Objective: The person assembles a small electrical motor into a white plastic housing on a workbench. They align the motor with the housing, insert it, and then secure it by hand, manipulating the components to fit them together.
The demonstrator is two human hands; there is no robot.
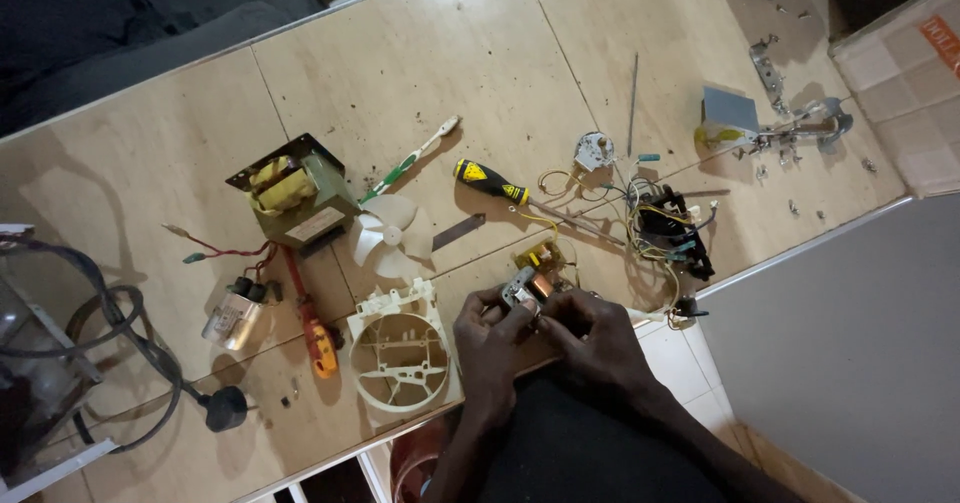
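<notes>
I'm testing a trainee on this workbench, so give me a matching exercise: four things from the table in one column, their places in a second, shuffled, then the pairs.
Things:
1. small copper-wound motor
2. white plastic fan blade
3. silver cylindrical capacitor
4. yellow-and-black-handled screwdriver

Places:
A. left part of the table, beside red wires
B. held between both hands' fingers
C. table centre, handle pointing up-left
D. just above the cream round fan housing

Pairs: 1-B, 2-D, 3-A, 4-C

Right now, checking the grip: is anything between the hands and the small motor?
Nothing visible. Both the left hand and right hand are already on the small motor, fingers touching it directly at the table edge.
</notes>
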